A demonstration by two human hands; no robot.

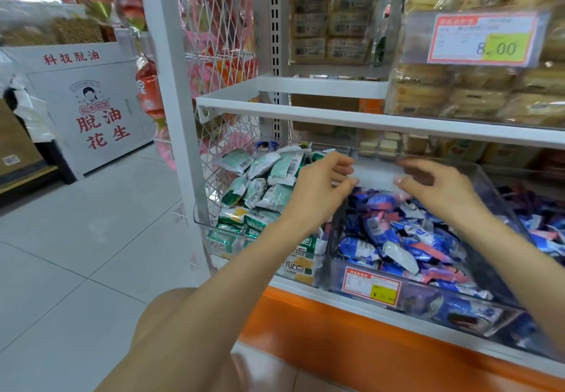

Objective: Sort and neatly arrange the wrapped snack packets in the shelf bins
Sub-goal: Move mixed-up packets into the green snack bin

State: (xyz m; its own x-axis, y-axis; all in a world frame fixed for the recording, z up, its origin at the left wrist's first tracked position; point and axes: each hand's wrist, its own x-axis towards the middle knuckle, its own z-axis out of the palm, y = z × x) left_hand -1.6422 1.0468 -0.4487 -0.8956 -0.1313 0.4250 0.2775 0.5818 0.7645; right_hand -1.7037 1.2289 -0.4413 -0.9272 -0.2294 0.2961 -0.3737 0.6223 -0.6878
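- Left hand [321,185] is up over the seam between two clear bins. Its fingers are loosely curled, thumb and fingertips apart, and there is nothing between them.
- Right hand [440,188] hangs just beside it, a small gap between the two. Its fingers droop in a loose curl and it grips no packet.
- Directly beneath both hands is the pile of blue packets [397,232], blue and pink wrappers lying every which way in their clear bin [422,300].
- None of the fingertips clearly touches that pile. The right hand looks very close to it, but contact can't be made out.
- To the outer side of the left hand and below its wrist are the green-and-white packets [263,177], heaped loosely with barcodes facing up, in the neighbouring bin [211,230].
- A few green-and-white packs sit under the left forearm at that bin's front.
- Below the hands, on the front wall of the blue bin, is a red-and-yellow price tag [371,289].
- Just above the hands runs a white shelf edge [336,118].
- Higher up, above the right hand, a bin of yellowish wrapped cakes [458,95] carries a price card [480,40] reading 8.00.
- Far off past the left hand, a white display stand [91,110] with red lettering sits on the tiled floor [91,239].
- Beneath the forearms is the shelf's orange base [336,336].
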